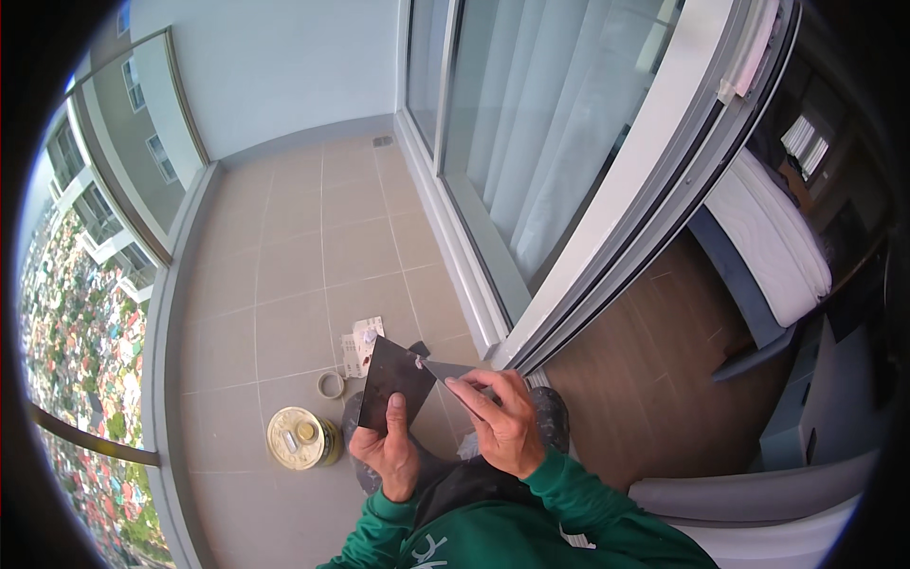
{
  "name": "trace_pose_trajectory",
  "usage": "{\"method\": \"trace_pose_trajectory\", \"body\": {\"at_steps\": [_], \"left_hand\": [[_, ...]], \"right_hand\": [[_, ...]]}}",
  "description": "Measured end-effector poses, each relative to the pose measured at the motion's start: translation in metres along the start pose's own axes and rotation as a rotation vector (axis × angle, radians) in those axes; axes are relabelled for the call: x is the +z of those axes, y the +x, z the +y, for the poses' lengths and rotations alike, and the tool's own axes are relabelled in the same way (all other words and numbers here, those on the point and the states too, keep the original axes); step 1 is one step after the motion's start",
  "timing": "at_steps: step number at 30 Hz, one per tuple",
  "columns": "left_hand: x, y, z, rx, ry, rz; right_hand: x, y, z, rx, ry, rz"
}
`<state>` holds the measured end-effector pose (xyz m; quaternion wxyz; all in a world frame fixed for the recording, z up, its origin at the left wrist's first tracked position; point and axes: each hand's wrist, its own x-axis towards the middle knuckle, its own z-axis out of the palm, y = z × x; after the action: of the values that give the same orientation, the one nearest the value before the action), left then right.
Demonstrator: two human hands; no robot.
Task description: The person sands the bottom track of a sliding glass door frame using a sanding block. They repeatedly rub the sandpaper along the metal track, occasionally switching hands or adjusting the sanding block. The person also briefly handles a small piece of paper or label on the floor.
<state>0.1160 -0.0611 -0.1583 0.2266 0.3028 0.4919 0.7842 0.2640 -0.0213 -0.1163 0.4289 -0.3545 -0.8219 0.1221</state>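
While left grip (390, 455) clamps a plate (391, 372), right grip (510, 427) seemingly pinches a scraper (444, 369).

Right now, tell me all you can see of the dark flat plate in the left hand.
The dark plate is thin, flat and four-sided, brownish-grey with a faint sheen; it may be metal. It is held up at a slant in the grip of the left hand, whose thumb lies on the near part of its face; its underside is hidden. At its right corner is a pale smear, where the tip of the grey blade in the right hand meets or overlaps it.
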Motion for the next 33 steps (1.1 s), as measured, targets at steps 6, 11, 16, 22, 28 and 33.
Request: {"method": "trace_pose_trajectory", "body": {"at_steps": [6,11,16,22,28,33], "left_hand": [[0.011,-0.016,0.002,0.033,0.041,-0.032],[0.020,-0.024,0.006,0.051,0.074,-0.049],[0.027,-0.031,0.008,0.057,0.073,-0.051],[0.032,-0.035,0.005,0.125,0.126,-0.064],[0.038,-0.038,0.011,0.031,0.057,-0.083],[0.041,-0.040,0.010,0.001,0.020,-0.076]], "right_hand": [[-0.012,-0.012,-0.001,0.024,0.009,0.068],[-0.017,-0.023,0.007,0.010,0.019,0.091],[-0.012,-0.031,0.012,-0.011,0.070,0.088],[-0.013,-0.036,0.013,-0.004,0.081,0.131],[-0.019,-0.039,0.010,0.021,0.036,0.151],[-0.028,-0.040,0.013,0.061,-0.021,0.216]]}}
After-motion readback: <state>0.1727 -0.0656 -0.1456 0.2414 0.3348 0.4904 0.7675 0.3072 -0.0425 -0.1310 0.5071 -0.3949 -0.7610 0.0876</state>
